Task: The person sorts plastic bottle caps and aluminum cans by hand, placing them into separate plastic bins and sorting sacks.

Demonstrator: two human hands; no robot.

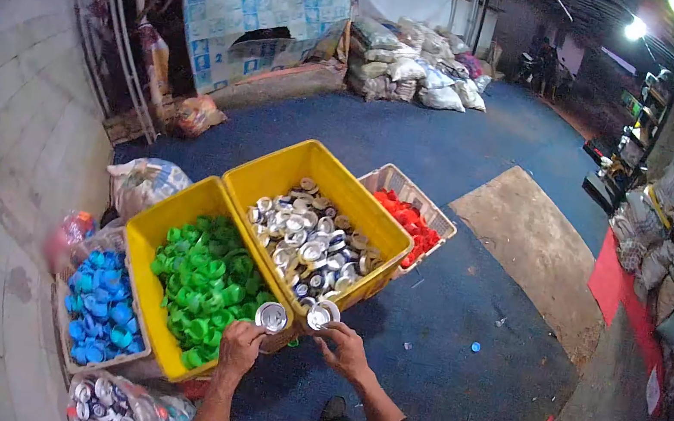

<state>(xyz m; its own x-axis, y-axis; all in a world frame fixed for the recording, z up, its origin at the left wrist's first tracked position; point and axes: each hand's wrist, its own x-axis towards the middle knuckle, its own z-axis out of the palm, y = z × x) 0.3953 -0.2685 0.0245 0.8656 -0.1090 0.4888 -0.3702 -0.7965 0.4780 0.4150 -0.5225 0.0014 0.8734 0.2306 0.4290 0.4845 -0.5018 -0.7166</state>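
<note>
Your left hand [241, 346] pinched a round silver can end [271, 317] between thumb and fingers, and your right hand [345, 353] gripped a second can end [322, 314] the same way. Both pieces sat at your fingertips, apart from each other, by the near corner of the silver-filled yellow crate [310, 159]. That crate lay at twelve o'clock from your hands, its long axis running from about eleven to five o'clock; your right hand was nearer to it. The yellow crate of green caps [188, 204] stood at ten o'clock, closer to your left hand. Whether either can end touched a rim, you could not tell from this view.
</note>
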